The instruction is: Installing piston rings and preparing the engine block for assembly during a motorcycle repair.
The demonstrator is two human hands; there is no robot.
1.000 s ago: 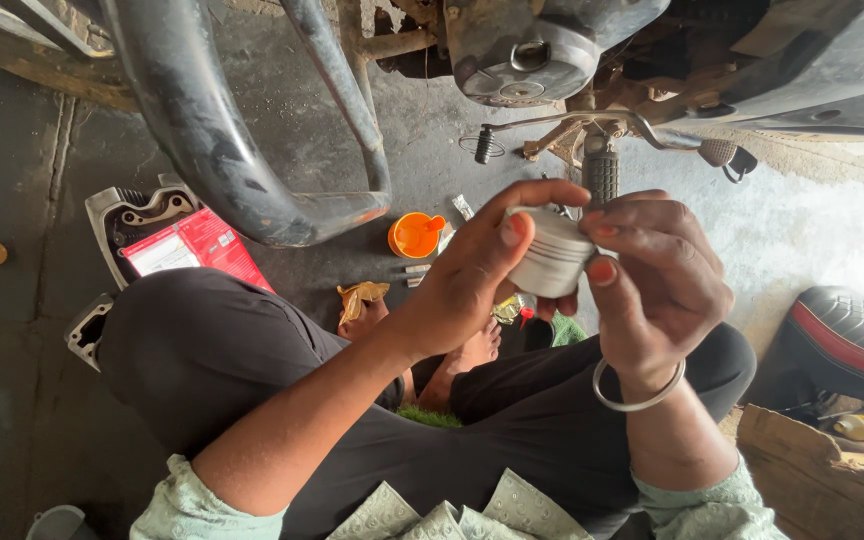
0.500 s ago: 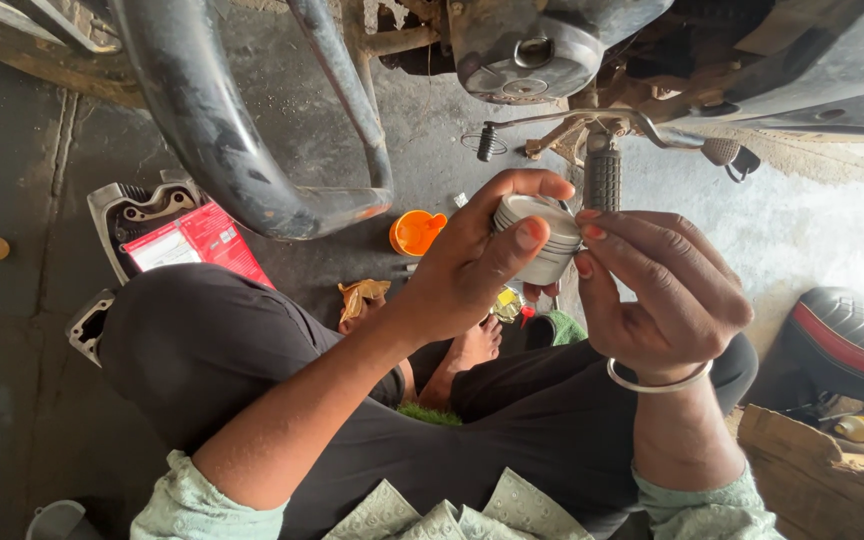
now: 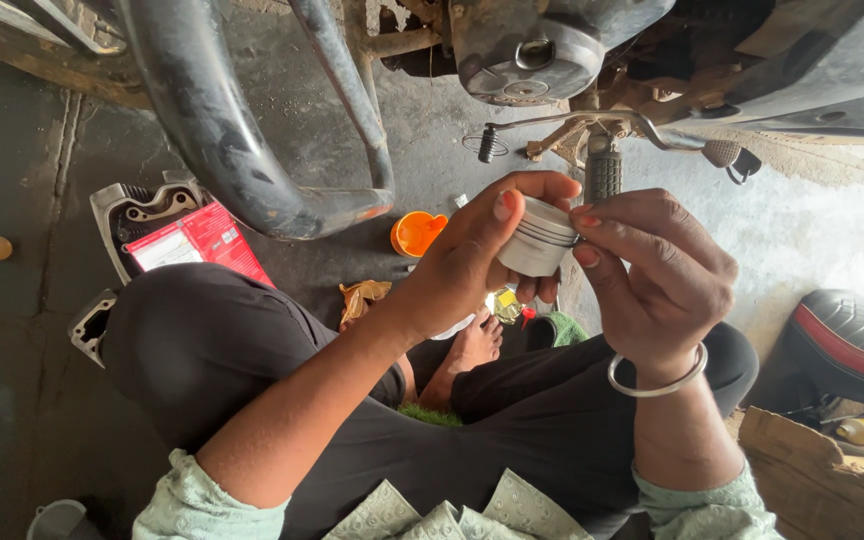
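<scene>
Your left hand (image 3: 462, 270) grips the grey ringed piston (image 3: 539, 238) crown-side, fingers closed; your right hand (image 3: 652, 275) pinches its skirt edge. Held raised over your lap, near the footpeg (image 3: 602, 172), likely to steady the ring grooves.

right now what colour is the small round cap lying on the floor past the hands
Orange: the small round plastic cap lies on the grey concrete floor; the head view shows it best.
</scene>
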